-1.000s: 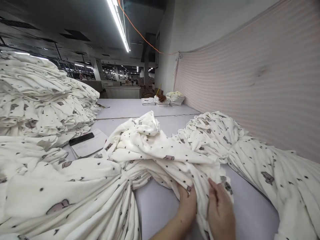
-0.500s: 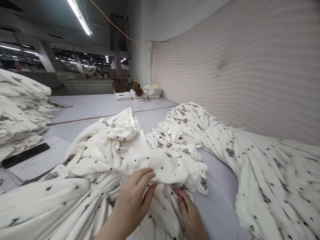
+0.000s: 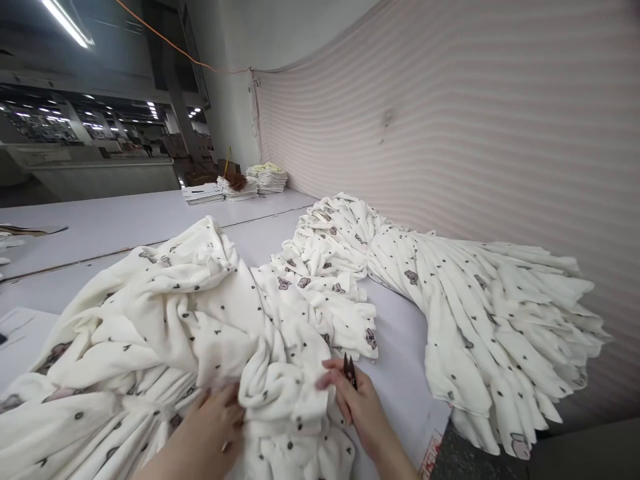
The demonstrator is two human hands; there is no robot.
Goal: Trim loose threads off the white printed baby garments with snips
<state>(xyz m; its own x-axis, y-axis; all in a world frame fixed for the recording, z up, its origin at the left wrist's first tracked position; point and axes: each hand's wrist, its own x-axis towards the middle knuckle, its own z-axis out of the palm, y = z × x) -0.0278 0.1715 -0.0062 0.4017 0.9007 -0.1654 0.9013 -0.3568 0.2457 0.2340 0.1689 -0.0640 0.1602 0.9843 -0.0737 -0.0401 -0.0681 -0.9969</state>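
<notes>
White fabric (image 3: 235,320) with small dark marks and grey-pink animal prints lies heaped in front of me. My left hand (image 3: 213,423), wearing a ring, is closed on a fold of it at the lower middle. Its fingertips are tucked under the cloth and slightly blurred. To the right, my right hand (image 3: 353,397) holds small dark thread snips (image 3: 349,371), their points upward past the fingers. The thumb and forefinger of that hand are close to the bunched cloth's right edge; whether they touch it I cannot tell.
A long gathered bundle of the same fabric (image 3: 465,313) extends rightward along the pink striped sheet (image 3: 425,133). Stacks of folded cloth (image 3: 267,179) stand at the table's (image 3: 125,213) back. White paper (image 3: 27,343) lies at left. Dark floor (image 3: 465,447) shows beyond the right edge.
My view has swung right. My left hand has moved left and down into the folds. My right hand has lifted off the cloth, and the snips now show. The cloth between my hands is more bunched.
</notes>
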